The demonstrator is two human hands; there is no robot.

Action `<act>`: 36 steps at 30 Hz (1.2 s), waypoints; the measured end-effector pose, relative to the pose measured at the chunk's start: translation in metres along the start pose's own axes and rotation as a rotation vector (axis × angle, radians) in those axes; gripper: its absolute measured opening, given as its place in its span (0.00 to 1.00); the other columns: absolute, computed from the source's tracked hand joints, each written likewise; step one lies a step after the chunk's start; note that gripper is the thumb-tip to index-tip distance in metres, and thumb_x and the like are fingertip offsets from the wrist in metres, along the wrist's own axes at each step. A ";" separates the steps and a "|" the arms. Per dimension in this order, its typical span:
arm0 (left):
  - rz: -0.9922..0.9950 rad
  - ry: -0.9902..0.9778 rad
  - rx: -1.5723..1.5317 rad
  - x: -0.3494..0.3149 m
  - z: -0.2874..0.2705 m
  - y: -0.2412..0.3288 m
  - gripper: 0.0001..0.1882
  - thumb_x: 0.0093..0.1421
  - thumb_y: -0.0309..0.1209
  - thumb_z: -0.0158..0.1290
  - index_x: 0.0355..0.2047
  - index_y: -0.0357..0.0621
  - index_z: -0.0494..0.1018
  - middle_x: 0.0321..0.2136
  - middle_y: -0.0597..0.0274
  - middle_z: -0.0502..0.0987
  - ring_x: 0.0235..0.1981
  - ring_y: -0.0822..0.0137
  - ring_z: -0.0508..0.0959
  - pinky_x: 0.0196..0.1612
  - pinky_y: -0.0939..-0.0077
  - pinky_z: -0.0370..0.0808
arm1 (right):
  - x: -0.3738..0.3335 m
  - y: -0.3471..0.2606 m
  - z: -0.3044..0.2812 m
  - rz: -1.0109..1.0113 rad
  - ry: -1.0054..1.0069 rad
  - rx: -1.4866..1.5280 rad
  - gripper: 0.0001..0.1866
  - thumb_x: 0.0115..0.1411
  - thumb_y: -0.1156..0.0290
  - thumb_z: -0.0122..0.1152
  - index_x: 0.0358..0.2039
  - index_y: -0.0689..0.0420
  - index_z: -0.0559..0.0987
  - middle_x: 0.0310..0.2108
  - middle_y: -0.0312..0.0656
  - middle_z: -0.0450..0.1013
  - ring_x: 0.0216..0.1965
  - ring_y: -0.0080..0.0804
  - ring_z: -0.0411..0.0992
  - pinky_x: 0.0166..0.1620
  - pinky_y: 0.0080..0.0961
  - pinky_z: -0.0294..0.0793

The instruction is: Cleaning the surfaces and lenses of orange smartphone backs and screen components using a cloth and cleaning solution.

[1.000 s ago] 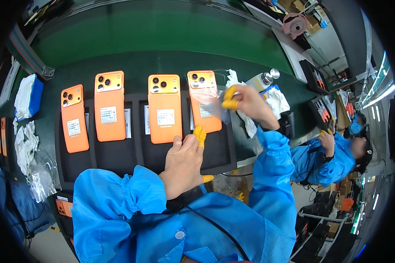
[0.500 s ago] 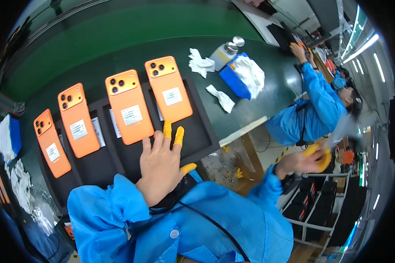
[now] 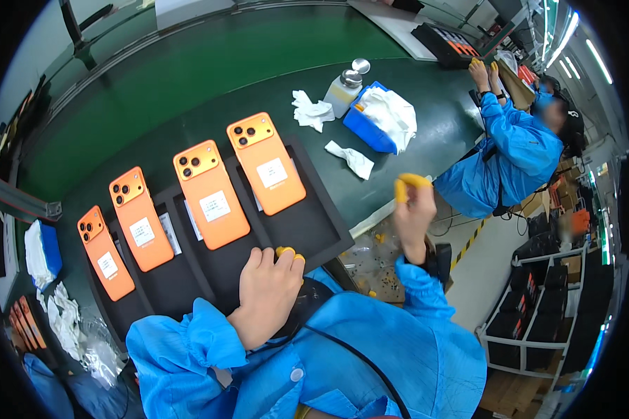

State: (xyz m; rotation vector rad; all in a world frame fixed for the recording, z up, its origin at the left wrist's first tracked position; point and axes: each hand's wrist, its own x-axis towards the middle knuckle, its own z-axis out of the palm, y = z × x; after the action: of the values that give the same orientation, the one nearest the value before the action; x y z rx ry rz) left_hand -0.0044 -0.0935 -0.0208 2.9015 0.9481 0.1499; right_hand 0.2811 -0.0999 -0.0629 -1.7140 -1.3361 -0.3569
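Several orange phones (image 3: 212, 204) lie camera side up in a black tray (image 3: 225, 274), each with a white label on its back. My left hand (image 3: 269, 290) is at the tray's near edge, fingers bent and closed on that edge; its thumb is hidden. Yellow finger cots cover some of its fingertips. My right hand (image 3: 414, 220) hangs in the air right of the tray, by the table's edge. Its fingers, also in yellow cots, are half bent and apart, and nothing shows in them.
Behind the tray stand a pump bottle (image 3: 344, 91), a blue bin (image 3: 370, 126) of white wipes and crumpled wipes (image 3: 313, 112). A co-worker (image 3: 507, 150) in blue sits to the right. Shelving (image 3: 531, 314) with black trays stands lower right. Another blue bin (image 3: 49, 248) is at left.
My right hand has come in from the far right, and the blurred clear film beside it is gone. My left hand's fingers have drawn back from the phones and curled. The tray sits slightly nearer me.
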 end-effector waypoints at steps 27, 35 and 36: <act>-0.725 0.571 -1.835 0.027 -0.013 -0.110 0.13 0.58 0.23 0.54 0.44 0.36 0.69 0.39 0.59 0.77 0.40 0.70 0.77 0.46 0.73 0.75 | 0.044 -0.142 0.135 0.818 -1.078 1.472 0.09 0.61 0.74 0.56 0.42 0.60 0.76 0.36 0.36 0.75 0.34 0.21 0.73 0.35 0.18 0.73; -0.682 0.760 -1.449 0.030 -0.012 -0.103 0.13 0.56 0.23 0.56 0.42 0.36 0.70 0.37 0.61 0.76 0.39 0.71 0.77 0.44 0.78 0.73 | 0.045 -0.139 0.134 0.838 -1.113 1.554 0.09 0.61 0.72 0.56 0.41 0.60 0.75 0.35 0.37 0.75 0.33 0.22 0.74 0.35 0.19 0.75; -0.643 0.740 -1.413 0.031 -0.012 -0.102 0.14 0.55 0.23 0.57 0.42 0.36 0.70 0.37 0.61 0.76 0.39 0.71 0.77 0.44 0.79 0.73 | 0.044 -0.139 0.135 0.817 -1.106 1.569 0.09 0.61 0.72 0.56 0.41 0.60 0.76 0.35 0.37 0.75 0.32 0.22 0.74 0.34 0.19 0.75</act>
State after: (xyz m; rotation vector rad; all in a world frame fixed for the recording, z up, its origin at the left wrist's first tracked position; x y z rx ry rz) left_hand -0.0401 0.0073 -0.0178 1.1656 1.0839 1.2454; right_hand 0.1361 0.0337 -0.0408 -0.7435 -0.8270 1.8291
